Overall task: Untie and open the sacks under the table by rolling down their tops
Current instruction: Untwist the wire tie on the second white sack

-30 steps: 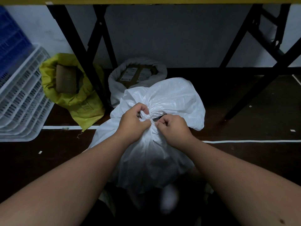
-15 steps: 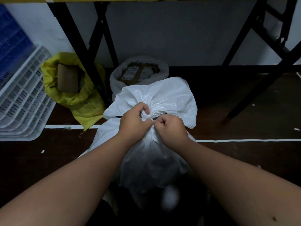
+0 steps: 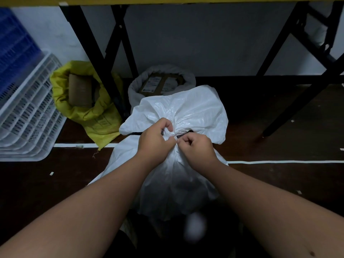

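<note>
Barely shifting since a second ago: left hand (image 3: 155, 140) and right hand (image 3: 197, 147) staying pressed together at the gathered neck of the white sack (image 3: 178, 179), each pinching what looks like a dark tie (image 3: 183, 135) (partly hidden by fingers). Standing on the floor before the table leg (image 3: 96, 58); sitting behind, already opened, a yellow sack (image 3: 100, 116) and a second white sack (image 3: 137, 86).

Both bare forearms reach forward and meet in the middle, where the left hand (image 3: 155, 140) and right hand (image 3: 197, 148) touch, fingers curled and pinching.
</note>
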